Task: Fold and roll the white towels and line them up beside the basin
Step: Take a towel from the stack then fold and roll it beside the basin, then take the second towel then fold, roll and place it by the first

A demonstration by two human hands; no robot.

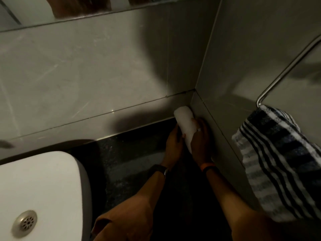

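A rolled white towel (184, 121) lies on the dark countertop (132, 153), its far end pushed into the corner where the two tiled walls meet. My left hand (173, 145) grips its left side, and my right hand (201, 141), wearing a ring, grips its right side against the side wall. The near end of the roll is hidden between my hands. The white basin (43, 185) with a metal drain (25, 223) sits at the lower left, apart from the towel.
A striped dark-and-white towel (278, 162) hangs from a metal rail (286, 66) on the right wall. Grey tiled walls close the counter at the back and right. A mirror edge runs along the top left.
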